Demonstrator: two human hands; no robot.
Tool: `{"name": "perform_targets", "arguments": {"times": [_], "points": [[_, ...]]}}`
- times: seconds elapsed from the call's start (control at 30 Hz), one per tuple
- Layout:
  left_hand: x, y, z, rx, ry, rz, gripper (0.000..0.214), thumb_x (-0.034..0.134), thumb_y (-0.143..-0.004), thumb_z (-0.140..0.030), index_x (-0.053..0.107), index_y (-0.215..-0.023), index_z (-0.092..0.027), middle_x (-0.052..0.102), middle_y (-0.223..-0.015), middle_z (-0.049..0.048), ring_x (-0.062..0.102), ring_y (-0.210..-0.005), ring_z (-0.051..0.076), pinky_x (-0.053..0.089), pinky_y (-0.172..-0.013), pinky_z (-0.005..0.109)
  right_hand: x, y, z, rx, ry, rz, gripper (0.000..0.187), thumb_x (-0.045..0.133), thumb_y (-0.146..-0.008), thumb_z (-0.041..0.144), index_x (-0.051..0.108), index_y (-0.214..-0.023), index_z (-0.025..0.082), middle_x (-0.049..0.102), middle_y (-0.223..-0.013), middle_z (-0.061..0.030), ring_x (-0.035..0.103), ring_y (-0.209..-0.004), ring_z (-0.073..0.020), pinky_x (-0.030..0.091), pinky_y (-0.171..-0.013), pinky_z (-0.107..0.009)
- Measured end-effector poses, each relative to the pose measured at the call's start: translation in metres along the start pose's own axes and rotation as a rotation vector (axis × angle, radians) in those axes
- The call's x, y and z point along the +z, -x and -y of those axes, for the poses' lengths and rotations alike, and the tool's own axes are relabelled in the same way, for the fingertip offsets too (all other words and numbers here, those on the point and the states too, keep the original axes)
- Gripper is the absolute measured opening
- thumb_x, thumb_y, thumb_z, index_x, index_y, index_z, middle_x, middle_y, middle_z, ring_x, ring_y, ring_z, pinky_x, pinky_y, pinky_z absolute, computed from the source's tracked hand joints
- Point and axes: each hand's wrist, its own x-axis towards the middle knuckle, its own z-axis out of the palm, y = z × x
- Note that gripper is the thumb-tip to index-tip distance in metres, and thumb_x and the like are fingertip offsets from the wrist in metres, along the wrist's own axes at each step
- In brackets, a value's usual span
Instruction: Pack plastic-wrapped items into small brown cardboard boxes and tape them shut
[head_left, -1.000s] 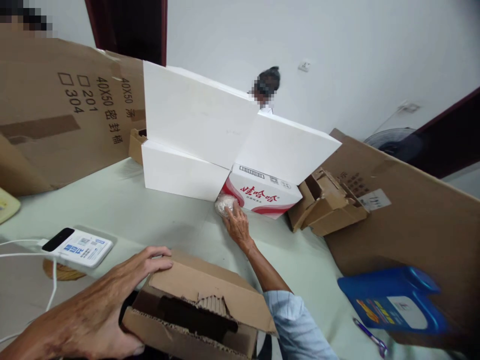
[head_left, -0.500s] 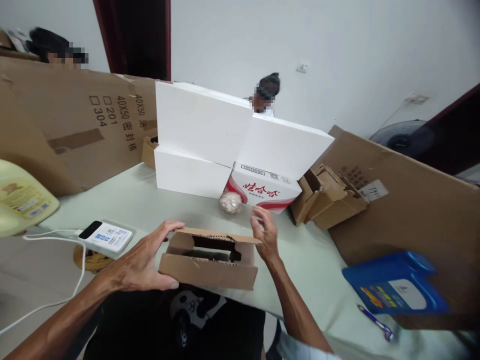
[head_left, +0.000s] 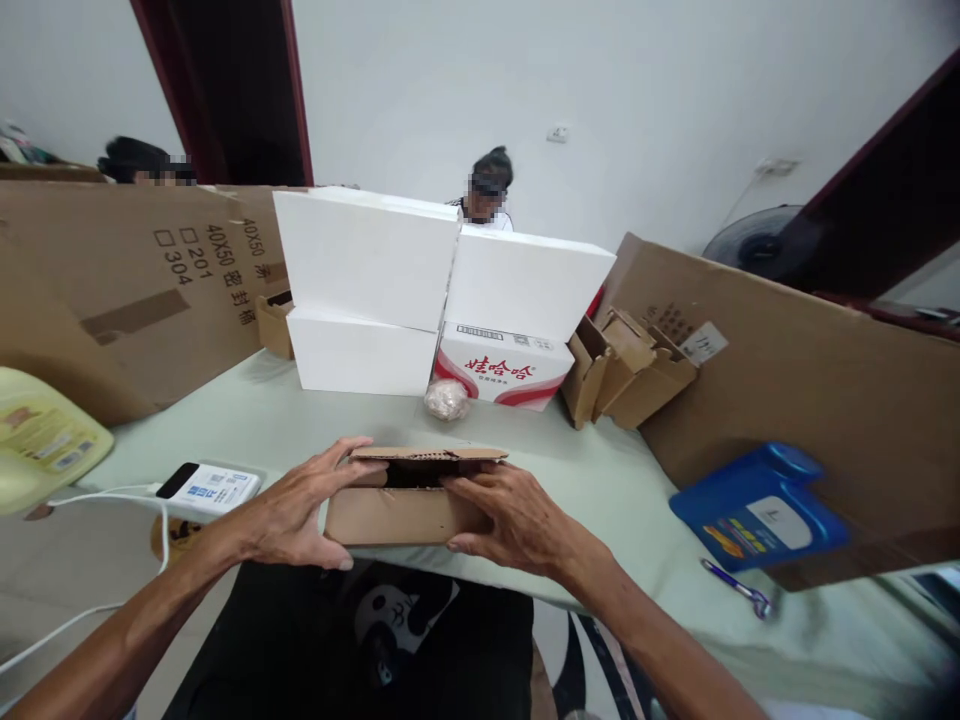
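A small brown cardboard box (head_left: 409, 515) lies at the table's near edge, its top gaping between two long flaps. My left hand (head_left: 300, 510) grips its left end, thumb on the near side and fingers over the far edge. At the right end, my right hand (head_left: 506, 515) holds the box, with fingers reaching in over the near flap and the thumb outside. The inside is dark, and its contents cannot be made out. Beyond the box sits a ball wrapped in clear plastic (head_left: 448, 400).
White boxes (head_left: 364, 260) are stacked behind a red-and-white carton (head_left: 502, 368). Folded cardboard pieces (head_left: 634, 370) lean at right, near a blue bottle (head_left: 757, 508) and a purple-handled tool (head_left: 735, 588). At left are a cabled white device (head_left: 214, 488) and a yellow jug (head_left: 49, 440). Two people sit beyond.
My right hand has come down from above the box's right corner and taken hold of its right end. My left hand keeps its hold. The view has shifted a little.
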Motion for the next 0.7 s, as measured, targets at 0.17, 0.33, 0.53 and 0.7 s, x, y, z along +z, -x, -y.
{"name": "perform_targets", "arguments": {"times": [0.17, 0.33, 0.53, 0.7], "points": [[-0.017, -0.012, -0.004, -0.016, -0.091, 0.13, 0.116, 0.096, -0.059, -0.019, 0.045, -0.162, -0.036, 0.042, -0.166, 0.0107, 0.055, -0.146, 0.041, 0.054, -0.115, 0.05, -0.01, -0.002, 0.004, -0.073, 0.082, 0.038, 0.054, 0.086, -0.085, 0.065, 0.076, -0.113, 0.019, 0.078, -0.089, -0.0087, 0.072, -0.086, -0.0281, 0.055, -0.076, -0.037], [-0.026, -0.011, 0.0, 0.002, -0.047, 0.161, 0.112, 0.102, -0.063, -0.038, 0.041, -0.156, -0.033, 0.047, -0.157, 0.0121, 0.057, -0.142, 0.04, 0.057, -0.108, 0.045, -0.005, 0.029, -0.004, -0.03, -0.131, -0.324, 0.081, 0.079, -0.087, 0.073, 0.062, -0.149, 0.024, 0.079, -0.113, -0.0114, 0.073, -0.105, -0.0314, 0.057, -0.105, -0.051], [-0.022, -0.009, 0.005, 0.007, 0.044, 0.068, 0.095, 0.1, -0.065, -0.041, 0.043, -0.141, -0.028, 0.051, -0.149, 0.0106, 0.062, -0.126, 0.03, 0.057, -0.105, 0.043, 0.028, 0.049, -0.013, 0.244, -0.429, -0.743, 0.068, 0.082, -0.083, 0.074, 0.072, -0.133, 0.029, 0.069, -0.093, -0.0029, 0.069, -0.091, -0.0279, 0.059, -0.095, -0.048], [0.003, -0.012, 0.015, -0.05, 0.195, -0.224, 0.057, 0.091, -0.077, -0.037, 0.045, -0.109, -0.026, 0.059, -0.145, 0.0123, 0.065, -0.125, 0.029, 0.056, -0.105, 0.044, 0.06, 0.051, -0.018, 0.475, -0.581, -1.02, 0.063, 0.08, -0.082, 0.07, 0.073, -0.125, 0.024, 0.066, -0.093, -0.003, 0.066, -0.091, -0.0268, 0.057, -0.09, -0.043]]}}
